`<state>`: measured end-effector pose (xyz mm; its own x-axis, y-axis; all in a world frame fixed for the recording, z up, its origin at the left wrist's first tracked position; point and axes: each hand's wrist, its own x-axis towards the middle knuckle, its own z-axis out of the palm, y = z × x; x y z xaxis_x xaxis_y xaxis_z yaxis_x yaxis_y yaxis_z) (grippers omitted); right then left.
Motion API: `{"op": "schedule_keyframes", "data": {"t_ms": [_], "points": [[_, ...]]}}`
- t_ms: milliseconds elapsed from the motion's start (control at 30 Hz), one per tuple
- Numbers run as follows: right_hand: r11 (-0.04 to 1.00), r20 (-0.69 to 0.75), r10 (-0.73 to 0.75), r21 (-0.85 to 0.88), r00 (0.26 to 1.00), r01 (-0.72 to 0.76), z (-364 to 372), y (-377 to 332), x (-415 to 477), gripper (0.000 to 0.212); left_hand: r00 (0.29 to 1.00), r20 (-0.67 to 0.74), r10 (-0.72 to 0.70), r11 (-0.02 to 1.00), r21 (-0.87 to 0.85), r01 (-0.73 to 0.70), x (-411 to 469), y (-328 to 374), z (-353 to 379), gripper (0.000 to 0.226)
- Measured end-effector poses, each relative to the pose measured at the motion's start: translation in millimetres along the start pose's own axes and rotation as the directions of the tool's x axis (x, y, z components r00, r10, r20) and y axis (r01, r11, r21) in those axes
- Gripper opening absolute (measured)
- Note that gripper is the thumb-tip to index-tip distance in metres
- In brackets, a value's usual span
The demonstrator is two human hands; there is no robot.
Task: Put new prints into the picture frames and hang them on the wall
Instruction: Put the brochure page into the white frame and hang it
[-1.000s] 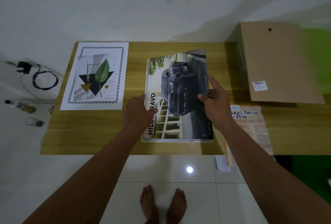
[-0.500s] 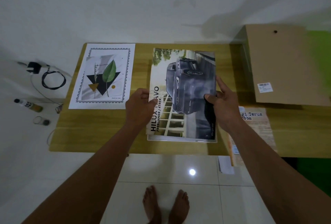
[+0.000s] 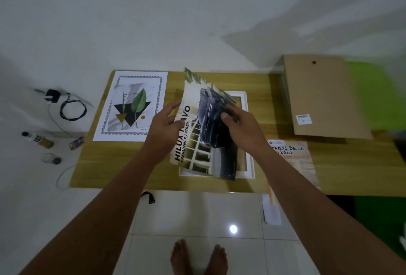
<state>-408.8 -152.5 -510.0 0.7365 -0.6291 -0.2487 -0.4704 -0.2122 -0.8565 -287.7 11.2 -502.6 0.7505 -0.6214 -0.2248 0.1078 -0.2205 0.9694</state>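
A car print (image 3: pixel 201 143) with the words HILUX PRERUNNER is held tilted above a white picture frame (image 3: pixel 250 158) that lies flat on the wooden table (image 3: pixel 123 165). My left hand (image 3: pixel 165 127) pinches the print's left edge. My right hand (image 3: pixel 243 129) grips the print at its middle right, thumb on top. The print hides most of the frame. A leaf print (image 3: pixel 133 105) lies flat on the table to the left. A brown backing board (image 3: pixel 323 96) with a small hole and a barcode label lies at the right.
A newspaper-style sheet (image 3: pixel 294 160) lies at the table's right front. On the white floor to the left are a charger with coiled cable (image 3: pixel 66 105), a small bottle (image 3: pixel 37 139) and a jar (image 3: pixel 51 158). A green surface (image 3: pixel 377 99) is at far right. My bare feet (image 3: pixel 197 257) stand on tiles.
The car print has been lifted off the frame and tilted up on its left side, baring the white frame's right and bottom edges. Both hands rose with it.
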Motion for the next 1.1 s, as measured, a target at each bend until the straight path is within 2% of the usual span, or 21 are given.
{"op": "schedule_keyframes", "data": {"t_ms": [133, 200, 300, 367, 433, 500, 533, 567, 633, 733, 800, 967, 1100], "points": [[0.997, 0.074, -0.050, 0.058, 0.996, 0.046, -0.4, -33.9, -10.7, 0.038, 0.997, 0.074, -0.027, 0.999, -0.022, 0.029, -10.4, 21.0, 17.9, 0.050], [0.995, 0.099, -0.042, 0.098, 0.994, 0.032, -1.5, -43.0, -12.6, 0.044, 0.994, 0.105, -0.037, 0.999, -0.018, 0.039, -13.2, 26.2, 26.1, 0.041], [0.983, 0.050, -0.015, 0.182, 0.999, 0.005, -6.5, -49.0, -16.8, 0.043, 0.969, 0.205, -0.135, 0.968, -0.182, 0.173, -17.8, 32.7, 38.1, 0.036], [0.989, -0.006, -0.040, 0.143, 0.999, 0.041, -15.1, -49.6, -23.0, 0.029, 0.953, 0.253, -0.165, 0.940, -0.254, 0.230, -17.9, 31.1, 45.4, 0.045], [0.991, -0.066, -0.067, 0.114, 0.996, 0.074, -26.6, -47.5, -32.8, 0.027, 0.958, 0.215, -0.192, 0.929, -0.276, 0.248, -17.2, 28.2, 51.4, 0.048], [0.986, -0.109, -0.097, 0.124, 0.989, 0.110, -39.3, -42.8, -42.4, 0.047, 0.983, 0.058, -0.175, 0.973, -0.142, 0.182, -14.3, 23.6, 53.5, 0.036], [0.981, -0.112, -0.097, 0.155, 0.989, 0.114, -45.0, -40.1, -48.2, 0.058, 0.989, -0.012, -0.147, 0.989, -0.037, 0.146, -13.9, 18.4, 52.5, 0.037], [0.975, -0.109, -0.088, 0.193, 0.990, 0.108, -49.9, -36.4, -53.2, 0.067, 0.989, -0.044, -0.142, 0.989, 0.031, 0.143, -15.6, 12.0, 51.5, 0.048], [0.950, -0.101, -0.077, 0.296, 0.992, 0.103, -59.2, -26.5, -65.2, 0.077, 0.977, -0.037, -0.208, 0.971, 0.108, 0.211, -23.0, 3.6, 51.3, 0.066], [0.927, -0.127, -0.031, 0.366, 0.991, 0.076, -67.0, -2.5, -83.4, 0.083, 0.953, -0.011, -0.303, 0.950, 0.072, 0.303, -36.4, -8.7, 50.2, 0.075], [0.924, -0.156, 0.011, 0.378, 0.988, 0.049, -69.4, 15.8, -99.0, 0.083, 0.957, 0.045, -0.285, 0.957, 0.060, 0.282, -47.7, -11.8, 48.2, 0.072], [0.953, -0.168, 0.098, 0.301, 0.981, -0.044, -65.5, 65.1, -143.6, 0.082, 0.977, 0.135, -0.165, 0.954, 0.275, 0.123, -79.6, -22.1, 46.2, 0.079], [0.945, -0.182, 0.186, 0.301, 0.966, -0.125, -67.2, 107.8, -167.9, 0.084, 0.978, 0.170, -0.122, 0.928, 0.370, 0.052, -96.7, -39.6, 66.5, 0.079]]}}
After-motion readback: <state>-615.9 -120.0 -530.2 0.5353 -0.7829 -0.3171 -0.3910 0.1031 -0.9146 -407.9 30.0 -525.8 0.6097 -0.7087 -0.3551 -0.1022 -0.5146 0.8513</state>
